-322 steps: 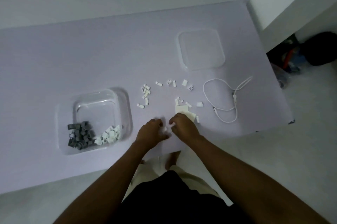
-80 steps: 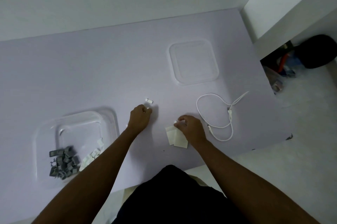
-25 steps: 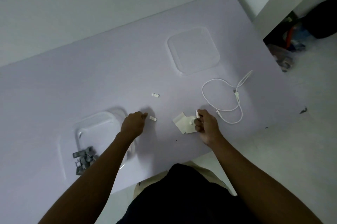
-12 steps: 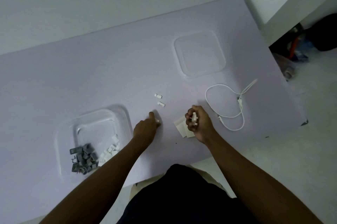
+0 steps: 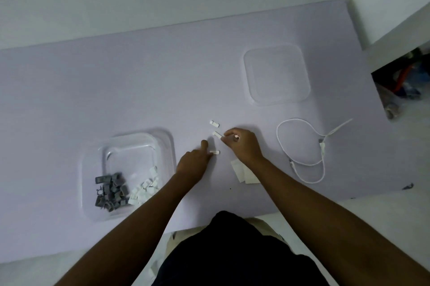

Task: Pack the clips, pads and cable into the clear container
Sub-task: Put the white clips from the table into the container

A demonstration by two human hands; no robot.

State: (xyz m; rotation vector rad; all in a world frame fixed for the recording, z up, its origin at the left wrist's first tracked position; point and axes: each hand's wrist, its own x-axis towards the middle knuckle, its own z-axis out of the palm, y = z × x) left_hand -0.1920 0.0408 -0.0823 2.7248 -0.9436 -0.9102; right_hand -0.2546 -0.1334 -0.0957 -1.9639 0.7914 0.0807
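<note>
Head cam: just right of the clear container (image 5: 137,134), the right hand (image 5: 242,143) stays out of it, curled round white clips (image 5: 236,137) and reaching for a loose clip (image 5: 217,134). Left hand (image 5: 194,163) touches a nearer clip (image 5: 214,152); can't tell if it's gripped. Pads (image 5: 244,172) and cable (image 5: 302,150) lie farther right, unpacked. Clip pickup looks underway; next, prob. pinch the strays & carry them to the container.

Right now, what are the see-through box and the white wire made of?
The see-through box looks like clear glossy plastic: the table shows through and its rim glints. The white wire seems rubbery plastic-coated, smooth, since it lies in soft loops.
</note>
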